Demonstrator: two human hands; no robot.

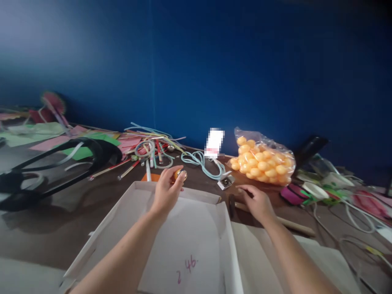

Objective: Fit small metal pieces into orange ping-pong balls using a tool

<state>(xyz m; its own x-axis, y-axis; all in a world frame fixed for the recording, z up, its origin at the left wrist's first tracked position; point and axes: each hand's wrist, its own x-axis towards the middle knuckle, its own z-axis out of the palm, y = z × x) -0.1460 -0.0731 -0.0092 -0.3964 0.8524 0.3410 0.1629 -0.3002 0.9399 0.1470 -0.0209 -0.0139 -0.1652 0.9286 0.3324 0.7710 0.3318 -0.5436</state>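
My left hand (pixel 168 190) is closed round a small shiny gold ball (pixel 181 175), above the far edge of a shallow white cardboard box (pixel 190 232) with handwritten marks inside. My right hand (pixel 257 201) is to the right of the box, its thumb and fingers drawn together; whatever is between the fingertips is too small to make out. Just beyond it stands a small open white box (pixel 226 182) holding little metal pieces. Under and beside the right hand lies a hammer (pixel 295 226) with a wooden handle, partly hidden by that hand.
A clear bag of orange balls (pixel 263 161) sits at the back. A lit phone (pixel 214 143) leans on the blue wall with its coiled pale-blue cable (pixel 199 161). Tubes and coloured paper (pixel 82 149) are heaped left, behind a black strap-like object (pixel 101 153). Cords and a purple pouch (pixel 294 194) lie right.
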